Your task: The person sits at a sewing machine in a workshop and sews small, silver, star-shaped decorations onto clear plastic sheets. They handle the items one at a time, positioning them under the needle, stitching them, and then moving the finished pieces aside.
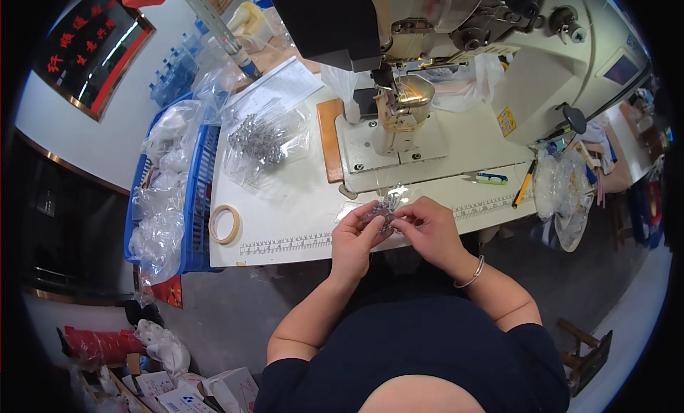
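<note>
Both my hands meet over the front edge of the white sewing table point(299, 208). Between them is a small bunch of glittery silver-grey pieces point(383, 211), too small to name exactly, with what looks like clear film around it. My left hand point(352, 236) grips its left side between thumb and fingers. From the right, the fingertips of my right hand point(432, 232) pinch the same bunch. A heap of similar silver-grey pieces point(258, 141) lies on a clear plastic bag to the left. Beyond my hands stands a sewing machine point(403, 117).
A tape roll point(225, 225) lies at the table's left corner, beside a blue basket point(191, 224) of plastic bags. Blue-handled thread snips point(491, 178) and an orange-yellow pen point(524, 184) lie to the right. A printed ruler strip point(285, 244) runs along the front edge.
</note>
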A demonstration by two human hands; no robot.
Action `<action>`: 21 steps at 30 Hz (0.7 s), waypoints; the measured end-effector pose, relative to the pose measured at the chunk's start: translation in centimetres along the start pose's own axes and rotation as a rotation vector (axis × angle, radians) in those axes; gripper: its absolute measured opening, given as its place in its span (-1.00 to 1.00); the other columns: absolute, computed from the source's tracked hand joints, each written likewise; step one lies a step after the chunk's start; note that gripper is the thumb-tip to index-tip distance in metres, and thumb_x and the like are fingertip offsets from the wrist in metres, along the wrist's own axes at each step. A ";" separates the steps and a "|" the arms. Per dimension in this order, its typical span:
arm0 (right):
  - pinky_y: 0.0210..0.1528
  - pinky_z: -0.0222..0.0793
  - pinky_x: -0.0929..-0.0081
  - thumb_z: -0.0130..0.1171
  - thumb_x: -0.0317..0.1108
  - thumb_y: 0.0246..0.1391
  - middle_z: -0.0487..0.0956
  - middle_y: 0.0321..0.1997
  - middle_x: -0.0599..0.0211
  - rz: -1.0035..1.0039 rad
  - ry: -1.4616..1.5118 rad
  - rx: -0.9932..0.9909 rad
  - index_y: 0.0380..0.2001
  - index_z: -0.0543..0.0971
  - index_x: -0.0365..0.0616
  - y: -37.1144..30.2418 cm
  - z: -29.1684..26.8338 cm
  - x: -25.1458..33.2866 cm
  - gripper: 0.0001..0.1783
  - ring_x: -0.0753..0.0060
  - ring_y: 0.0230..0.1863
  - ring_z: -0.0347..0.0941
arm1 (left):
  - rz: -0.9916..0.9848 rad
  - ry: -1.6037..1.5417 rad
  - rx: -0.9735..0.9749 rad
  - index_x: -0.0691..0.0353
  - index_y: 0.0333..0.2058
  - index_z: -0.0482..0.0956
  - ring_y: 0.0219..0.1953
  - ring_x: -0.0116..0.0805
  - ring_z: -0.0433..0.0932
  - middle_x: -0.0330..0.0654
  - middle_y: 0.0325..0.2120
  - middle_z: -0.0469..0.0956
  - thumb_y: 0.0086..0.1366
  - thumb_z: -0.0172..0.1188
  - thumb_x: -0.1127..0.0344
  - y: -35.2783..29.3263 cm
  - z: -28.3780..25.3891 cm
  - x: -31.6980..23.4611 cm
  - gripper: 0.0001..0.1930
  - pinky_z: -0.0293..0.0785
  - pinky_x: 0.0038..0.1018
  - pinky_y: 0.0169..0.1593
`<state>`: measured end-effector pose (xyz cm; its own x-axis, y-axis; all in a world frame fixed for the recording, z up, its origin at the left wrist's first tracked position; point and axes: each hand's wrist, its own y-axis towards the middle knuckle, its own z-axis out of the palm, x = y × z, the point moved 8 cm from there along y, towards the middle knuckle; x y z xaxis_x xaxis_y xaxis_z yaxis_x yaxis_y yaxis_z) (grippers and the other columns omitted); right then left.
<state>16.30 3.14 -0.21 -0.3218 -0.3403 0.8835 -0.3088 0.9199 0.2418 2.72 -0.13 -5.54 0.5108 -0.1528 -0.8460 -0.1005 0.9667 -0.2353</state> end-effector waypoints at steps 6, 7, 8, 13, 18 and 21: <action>-0.39 0.32 0.40 0.25 -0.49 -0.21 0.39 -0.45 0.27 -0.266 -0.233 -0.122 -0.43 0.53 -0.20 -0.1 0.1 2.7 -0.82 0.23 -0.39 0.36 | 0.137 -0.016 -0.073 0.35 -0.06 0.35 -0.21 -0.39 0.52 -0.09 -0.23 0.49 0.23 0.02 0.54 0.0 -0.2 -0.1 -0.72 0.58 -0.46 -0.15; -0.38 0.31 0.39 0.25 -0.49 -0.22 0.39 -0.44 0.27 -0.285 -0.236 -0.136 -0.43 0.52 -0.19 -0.1 0.3 2.9 -0.81 0.22 -0.38 0.36 | 0.139 -0.022 -0.082 0.35 -0.06 0.35 -0.21 -0.39 0.52 -0.09 -0.23 0.49 0.23 0.03 0.54 0.0 -0.3 -0.1 -0.72 0.57 -0.46 -0.16; -0.37 0.31 0.38 0.25 -0.50 -0.23 0.39 -0.43 0.27 -0.303 -0.240 -0.148 -0.43 0.52 -0.19 -0.3 0.4 3.0 -0.81 0.21 -0.38 0.35 | 0.139 -0.029 -0.092 0.35 -0.07 0.35 -0.21 -0.40 0.52 -0.09 -0.24 0.49 0.23 0.03 0.54 0.0 -0.4 -0.1 -0.72 0.57 -0.47 -0.16; -0.36 0.30 0.34 0.25 -0.51 -0.24 0.42 -0.43 0.26 -0.414 -0.303 -0.194 -0.45 0.51 -0.18 -0.6 0.9 3.7 -0.82 0.21 -0.37 0.35 | 0.117 -0.049 -0.126 0.34 -0.08 0.36 -0.22 -0.40 0.52 -0.10 -0.24 0.50 0.23 0.04 0.53 0.2 -1.0 0.4 -0.74 0.57 -0.46 -0.18; -0.35 0.35 0.40 0.20 -0.46 -0.12 0.48 -0.51 0.25 0.059 -0.041 0.035 -0.47 0.52 -0.24 0.9 1.3 -0.6 -0.90 0.28 -0.42 0.42 | 0.026 -0.087 -0.076 0.31 -0.10 0.36 -0.23 -0.37 0.53 -0.10 -0.22 0.50 0.22 0.04 0.52 0.3 -0.8 0.6 -0.74 0.57 -0.42 -0.18; -0.40 0.37 0.50 0.17 -0.42 -0.05 0.51 -0.52 0.26 0.212 0.091 0.127 -0.48 0.52 -0.26 1.0 1.6 -1.4 -0.89 0.41 -0.51 0.43 | -0.048 -0.127 -0.041 0.29 -0.11 0.36 -0.22 -0.34 0.53 -0.10 -0.23 0.49 0.20 0.07 0.49 0.4 -0.7 0.6 -0.73 0.57 -0.40 -0.17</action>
<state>15.04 4.23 -1.80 -0.3115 -0.1182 0.9429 -0.3547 0.9350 0.0000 2.34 0.04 -6.49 0.6196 -0.1693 -0.7665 -0.1063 0.9494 -0.2956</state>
